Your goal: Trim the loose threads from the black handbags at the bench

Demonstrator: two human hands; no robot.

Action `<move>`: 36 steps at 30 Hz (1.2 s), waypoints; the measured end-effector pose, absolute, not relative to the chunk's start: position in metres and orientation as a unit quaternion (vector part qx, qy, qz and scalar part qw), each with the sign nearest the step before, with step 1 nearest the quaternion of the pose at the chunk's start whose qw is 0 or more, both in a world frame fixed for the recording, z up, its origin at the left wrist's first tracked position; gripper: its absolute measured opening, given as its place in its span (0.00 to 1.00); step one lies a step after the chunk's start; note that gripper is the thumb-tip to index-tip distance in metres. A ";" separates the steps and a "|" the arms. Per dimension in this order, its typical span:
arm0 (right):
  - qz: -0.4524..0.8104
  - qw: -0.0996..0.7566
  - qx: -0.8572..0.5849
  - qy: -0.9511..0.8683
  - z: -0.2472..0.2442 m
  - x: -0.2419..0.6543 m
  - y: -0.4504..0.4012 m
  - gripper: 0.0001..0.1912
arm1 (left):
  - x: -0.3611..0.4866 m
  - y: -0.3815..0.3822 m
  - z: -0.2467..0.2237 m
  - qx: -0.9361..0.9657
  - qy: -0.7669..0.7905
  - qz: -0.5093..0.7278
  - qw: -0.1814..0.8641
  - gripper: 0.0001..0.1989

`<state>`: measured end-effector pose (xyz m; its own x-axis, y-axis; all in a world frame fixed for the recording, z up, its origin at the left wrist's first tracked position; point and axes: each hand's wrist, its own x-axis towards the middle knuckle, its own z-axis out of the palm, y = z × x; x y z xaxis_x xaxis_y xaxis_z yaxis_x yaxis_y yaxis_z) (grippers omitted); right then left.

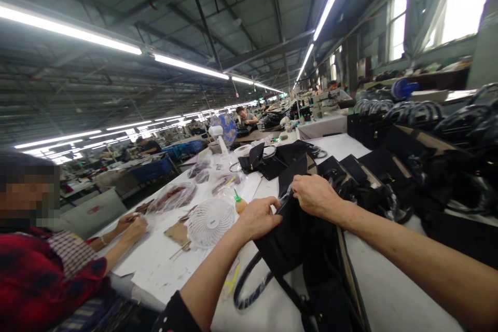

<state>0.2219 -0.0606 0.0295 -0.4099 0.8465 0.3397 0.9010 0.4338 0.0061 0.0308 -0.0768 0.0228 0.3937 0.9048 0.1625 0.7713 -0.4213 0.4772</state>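
A black handbag lies across the white table in front of me, its wrapped loop handle hanging to the lower left. My left hand pinches the bag's upper edge, thumb on the near side. Close by on the right, my right hand has its fingers closed on the same edge, where a shiny strip of clear wrap shows between the hands. The fingertips of both hands are partly hidden by the bag.
A white fan and a glue bottle with green tip stand left of my hands. More black bags crowd the right side. A co-worker in a red checked sleeve sits at left. Plastic-wrapped brown pieces lie on the table.
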 end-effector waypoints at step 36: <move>-0.015 0.219 -0.507 -0.833 0.033 0.235 -0.046 0.06 | 0.044 -0.068 0.012 0.780 0.559 0.250 0.130 0.08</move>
